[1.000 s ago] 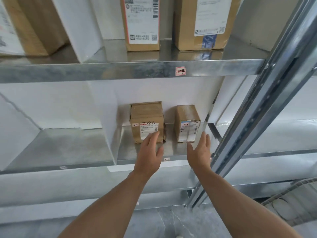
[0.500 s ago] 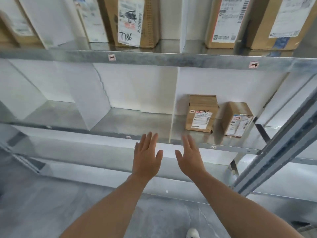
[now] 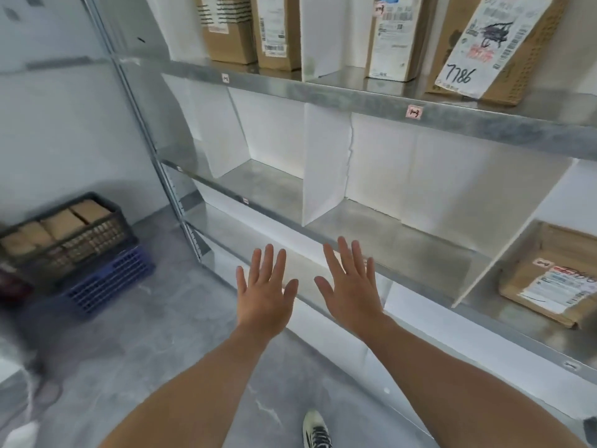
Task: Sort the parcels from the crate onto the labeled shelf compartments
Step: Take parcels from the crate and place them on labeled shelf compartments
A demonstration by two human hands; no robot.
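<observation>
Parcels (image 3: 61, 221) for sorting sit in the dark crate (image 3: 80, 250) at the far left of the head view, packed side by side with their brown tops showing at the rim. That crate stands on a blue crate (image 3: 109, 279) on the floor (image 3: 129, 350), which we judge raises the load a little toward reaching height. It is well apart from both hands.

Our left hand (image 3: 263, 292) and right hand (image 3: 352, 286) hang in front of the middle shelf (image 3: 403, 240), backs toward us, fingers straight and spread. Neither grip holds anything: both are open and touch nothing. Held so, side by side, they look ready to take a box from both sides. We judge the step in hand is going to the crate for the next one.

White dividers (image 3: 326, 163) cut the shelf into compartments, and small labels (image 3: 414, 112) on the front edges mark them, so a parcel can be matched to its place. One box (image 3: 555, 279) sits in the compartment at the right, its printed slip facing out where it can be read. On the upper shelf (image 3: 355, 98) several boxes stand with slips forward, and one marked 7786 (image 3: 491, 46) appears to lean. One shoe (image 3: 316, 431) shows at the bottom edge.

With the crate looking full, we judge most of the sorting lies ahead.
</observation>
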